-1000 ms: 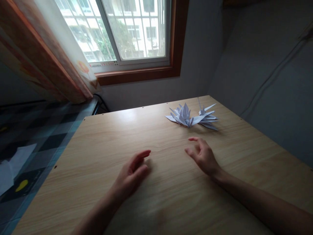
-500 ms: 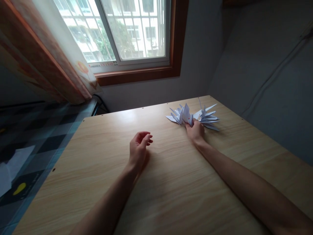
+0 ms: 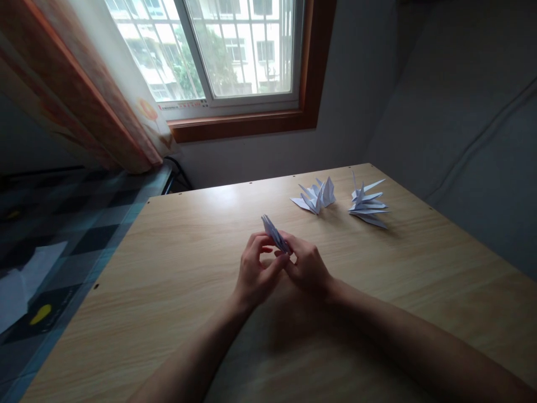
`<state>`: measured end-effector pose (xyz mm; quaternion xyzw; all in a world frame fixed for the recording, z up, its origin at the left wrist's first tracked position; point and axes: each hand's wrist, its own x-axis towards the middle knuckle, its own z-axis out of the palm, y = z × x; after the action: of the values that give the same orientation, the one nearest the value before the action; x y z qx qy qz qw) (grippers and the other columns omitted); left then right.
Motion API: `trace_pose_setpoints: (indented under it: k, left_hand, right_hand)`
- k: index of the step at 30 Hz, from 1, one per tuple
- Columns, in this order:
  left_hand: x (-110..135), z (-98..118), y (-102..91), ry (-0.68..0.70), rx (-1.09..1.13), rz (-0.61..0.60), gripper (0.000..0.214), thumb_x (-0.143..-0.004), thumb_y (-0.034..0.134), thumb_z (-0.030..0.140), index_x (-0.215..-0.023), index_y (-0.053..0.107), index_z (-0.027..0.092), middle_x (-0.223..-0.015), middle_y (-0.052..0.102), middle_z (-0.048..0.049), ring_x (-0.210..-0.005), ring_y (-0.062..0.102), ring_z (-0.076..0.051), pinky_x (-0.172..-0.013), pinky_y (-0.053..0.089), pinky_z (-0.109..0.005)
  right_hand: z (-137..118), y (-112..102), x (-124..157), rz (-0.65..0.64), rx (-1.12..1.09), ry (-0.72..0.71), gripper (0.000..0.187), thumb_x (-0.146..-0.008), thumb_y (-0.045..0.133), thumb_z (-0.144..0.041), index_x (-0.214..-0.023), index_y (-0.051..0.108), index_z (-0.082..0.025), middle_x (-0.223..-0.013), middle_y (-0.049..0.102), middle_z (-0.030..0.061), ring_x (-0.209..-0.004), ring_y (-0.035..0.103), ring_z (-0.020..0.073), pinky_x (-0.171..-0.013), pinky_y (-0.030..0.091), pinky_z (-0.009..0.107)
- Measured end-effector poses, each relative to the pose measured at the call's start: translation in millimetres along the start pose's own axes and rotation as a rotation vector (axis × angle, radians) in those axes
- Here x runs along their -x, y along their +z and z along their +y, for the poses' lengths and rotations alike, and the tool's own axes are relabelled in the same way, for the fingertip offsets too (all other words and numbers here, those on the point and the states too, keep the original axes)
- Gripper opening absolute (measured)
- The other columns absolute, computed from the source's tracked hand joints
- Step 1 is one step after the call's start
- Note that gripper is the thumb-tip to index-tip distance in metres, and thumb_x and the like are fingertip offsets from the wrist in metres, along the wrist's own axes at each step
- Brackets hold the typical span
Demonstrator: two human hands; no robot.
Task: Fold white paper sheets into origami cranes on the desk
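And the window (image 3: pixel 247 56) is glowing, a flowered curtain (image 3: pixel 94 84) is hanging alongside, a cable (image 3: pixel 499 116) is slanting down the wall (image 3: pixel 461 73)!

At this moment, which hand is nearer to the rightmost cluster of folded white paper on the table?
Right. The right hand is nearer the camera and left of that paper cluster, not touching it; the left hand is farther to the left.

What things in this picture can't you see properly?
All in the head view:
Folded paper being held: its lower end is partly covered by the left hand and right hand.
Left paper cluster and right paper cluster: overlapping points hide how many pieces each has.
White paper at far left: cut off by the picture's edge.
Window lettering: too small to read.
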<state>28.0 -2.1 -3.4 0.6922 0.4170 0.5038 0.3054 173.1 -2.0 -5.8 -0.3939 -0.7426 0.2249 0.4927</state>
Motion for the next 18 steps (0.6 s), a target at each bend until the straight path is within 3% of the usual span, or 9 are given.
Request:
trace_pose_setpoints:
  k: [2, 5, 7, 11, 18]
  left_hand:
    - [-0.3, -4.5, 0.8, -0.052, 0.068, 0.019, 0.023, -0.079, 0.070, 0.029, -0.096, 0.061, 0.017, -0.102, 0.062, -0.0069, -0.092, 0.062, -0.019, -0.079, 0.053, -0.031]
    - [-0.8, -9.5, 1.8, -0.167, 0.220, 0.041, 0.030, -0.077, 0.073, 0.034, -0.096, 0.059, 0.016, -0.091, 0.065, -0.0051, -0.082, 0.064, -0.018, -0.075, 0.054, -0.031]
    - [-1.6, -10.2, 1.9, -0.230, 0.344, 0.032, 0.034, -0.076, 0.074, 0.037, -0.099, 0.058, 0.016, -0.088, 0.067, -0.0049, -0.079, 0.065, -0.018, -0.073, 0.055, -0.032]
    - [-3.5, -7.4, 0.6, -0.257, 0.473, -0.024, 0.039, -0.072, 0.078, 0.037, -0.101, 0.062, 0.016, -0.094, 0.069, -0.0070, -0.083, 0.066, -0.021, -0.077, 0.055, -0.036]
    - [-4.7, -9.3, -2.6, -0.183, 0.298, -0.014, 0.018, -0.076, 0.074, 0.033, -0.083, 0.071, 0.016, -0.094, 0.065, -0.0075, -0.084, 0.062, -0.019, -0.078, 0.052, -0.033]
  right_hand:
    - [3.5, -0.5, 4.9, -0.057, -0.065, -0.044, 0.054, -0.083, 0.054, -0.017, -0.137, 0.049, -0.020, -0.135, 0.058, 0.0121, -0.123, 0.056, 0.0284, -0.103, 0.047, 0.043]
    - [8.1, -3.7, 9.7, -0.128, -0.204, 0.020, 0.062, -0.079, 0.059, -0.017, -0.139, 0.047, -0.022, -0.144, 0.050, 0.0105, -0.134, 0.046, 0.0290, -0.111, 0.039, 0.047]
    - [10.3, -6.2, 10.5, -0.148, -0.342, 0.099, 0.055, -0.080, 0.061, -0.018, -0.133, 0.053, -0.024, -0.143, 0.051, 0.0091, -0.127, 0.053, 0.0282, -0.107, 0.043, 0.047]
    - [14.9, -8.3, 8.5, -0.135, -0.645, 0.256, 0.033, -0.078, 0.070, -0.024, -0.110, 0.061, -0.024, -0.136, 0.056, 0.0088, -0.096, 0.067, 0.0206, -0.084, 0.055, 0.037]
    - [17.3, -10.7, 3.3, -0.100, -0.775, 0.403, 0.027, -0.071, 0.079, -0.033, -0.084, 0.058, -0.020, -0.105, 0.066, 0.0044, -0.074, 0.061, 0.0130, -0.067, 0.048, 0.027]
